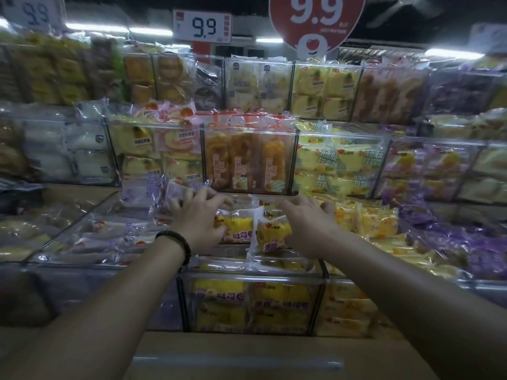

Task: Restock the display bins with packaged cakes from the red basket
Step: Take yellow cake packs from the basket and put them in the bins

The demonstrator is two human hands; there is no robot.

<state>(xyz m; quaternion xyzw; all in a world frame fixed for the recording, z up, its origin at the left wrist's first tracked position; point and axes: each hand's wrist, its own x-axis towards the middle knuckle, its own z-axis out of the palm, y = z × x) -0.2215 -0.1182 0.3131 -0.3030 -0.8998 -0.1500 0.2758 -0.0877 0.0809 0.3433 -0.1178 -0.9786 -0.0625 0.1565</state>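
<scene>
Sitting upright at the front of the middle clear bin (321, 272), two yellow cake packs (270, 231) lean together. The left hand (199, 219) presses one with spread fingers; the right hand (304, 223) curls over the other. Letting go might tip them forward. No red basket shows.

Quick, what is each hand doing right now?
Left hand: open, fingers spread on a yellow packaged cake.
Right hand: open, resting on the packaged cakes, gripping nothing visible.

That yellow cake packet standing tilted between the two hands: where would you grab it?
Probably by the white crimped top edge of the yellow cake packet, pinching from above. It leans upright in the clear bin, so that seam is exposed, while its sides are crowded by neighbouring packets.
</scene>
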